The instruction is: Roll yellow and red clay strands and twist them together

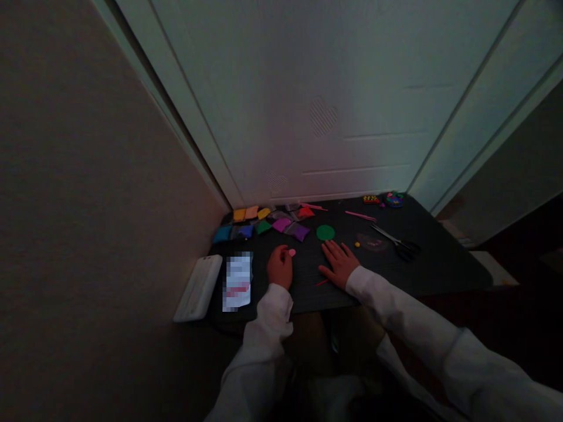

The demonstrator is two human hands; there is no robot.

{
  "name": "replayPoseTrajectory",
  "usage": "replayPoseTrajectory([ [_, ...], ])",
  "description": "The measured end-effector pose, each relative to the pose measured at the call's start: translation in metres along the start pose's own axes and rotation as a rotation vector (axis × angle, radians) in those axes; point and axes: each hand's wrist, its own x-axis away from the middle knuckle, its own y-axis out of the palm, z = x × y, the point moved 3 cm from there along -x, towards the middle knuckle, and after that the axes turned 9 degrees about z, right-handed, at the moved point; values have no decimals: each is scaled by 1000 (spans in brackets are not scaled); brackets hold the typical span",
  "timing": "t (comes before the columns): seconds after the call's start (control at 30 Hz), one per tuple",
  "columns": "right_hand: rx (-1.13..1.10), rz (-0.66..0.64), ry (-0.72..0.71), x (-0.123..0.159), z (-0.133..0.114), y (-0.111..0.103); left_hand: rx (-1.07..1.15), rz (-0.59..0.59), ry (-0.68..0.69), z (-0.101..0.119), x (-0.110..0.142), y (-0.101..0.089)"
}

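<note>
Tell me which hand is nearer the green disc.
Right. The right hand is right by the near edge of the green disc; the left hand is farther off, to the disc's left and nearer the person.

Packets [264, 227]: far edge of surface [444, 264], left half; disc [325, 232] to their right; scissors [398, 241] right of disc, toward right edge.

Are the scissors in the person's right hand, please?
No, the scissors lie on the table, clearly apart from the right hand and off to its right.
</note>
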Motion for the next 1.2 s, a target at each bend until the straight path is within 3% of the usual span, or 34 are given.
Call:
replayPoseTrajectory([
  [0.33,1,-18,-53,26,-1,-4,-6,-7,0,1,0,0],
  [0.63,15,8,8,-2,-3,3,0,10,-7,3,1,-1],
  [0.87,20,5,-6,19,-3,-2,12,4,-11,1,0,-1],
  [1.0,25,13,6,15,-6,-2,23,-8,-17,-1,-1,1],
  [1.1,31,59,25,4,-3,-11,6,2,-22,-1,-1,0],
  [1.2,54,138,84,-4,17,-27,-7,-3,-11,-1,-1,-1],
])
